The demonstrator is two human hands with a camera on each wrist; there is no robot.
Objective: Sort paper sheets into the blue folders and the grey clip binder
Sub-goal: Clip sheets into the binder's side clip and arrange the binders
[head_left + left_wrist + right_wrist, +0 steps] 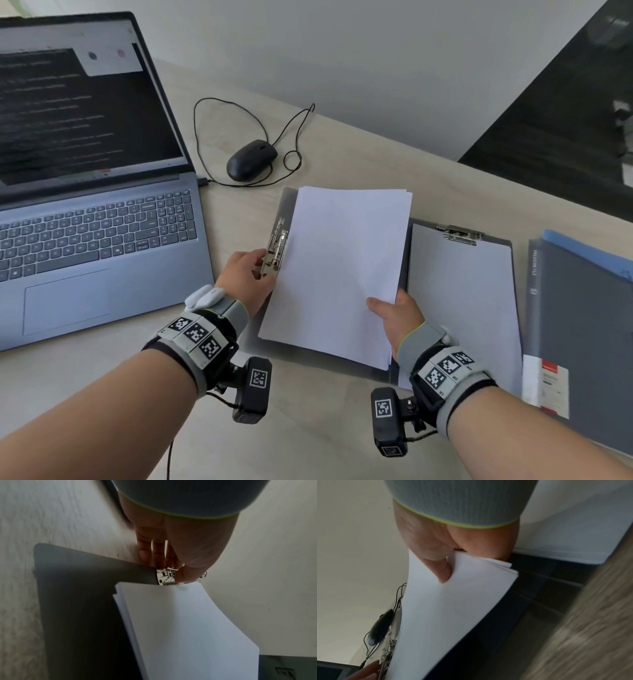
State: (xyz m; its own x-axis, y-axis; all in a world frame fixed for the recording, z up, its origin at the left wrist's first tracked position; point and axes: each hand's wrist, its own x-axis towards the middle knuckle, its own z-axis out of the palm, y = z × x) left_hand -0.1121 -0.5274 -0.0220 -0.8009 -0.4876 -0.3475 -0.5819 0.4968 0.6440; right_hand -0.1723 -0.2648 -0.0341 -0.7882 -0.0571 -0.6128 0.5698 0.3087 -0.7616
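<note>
The grey clip binder [288, 202] lies open on the desk. Its left half carries a metal lever clip [276, 248]. My left hand [262, 270] pinches the lower end of that clip; in the left wrist view the thumb of this hand [181, 574] lies on the clip [165, 578]. My right hand [390, 311] pinches the near right corner of a stack of white paper sheets [342, 267], held over the binder's left half, its left edge at the clip. In the right wrist view my right hand [441, 563] has its thumb on top of the stack [453, 608].
The binder's right half holds a white sheet [462, 308] under a top clip [460, 234]. Blue folders [582, 325] lie stacked at the right edge. An open laptop [96, 222] stands at the left, a wired black mouse [251, 159] behind the binder.
</note>
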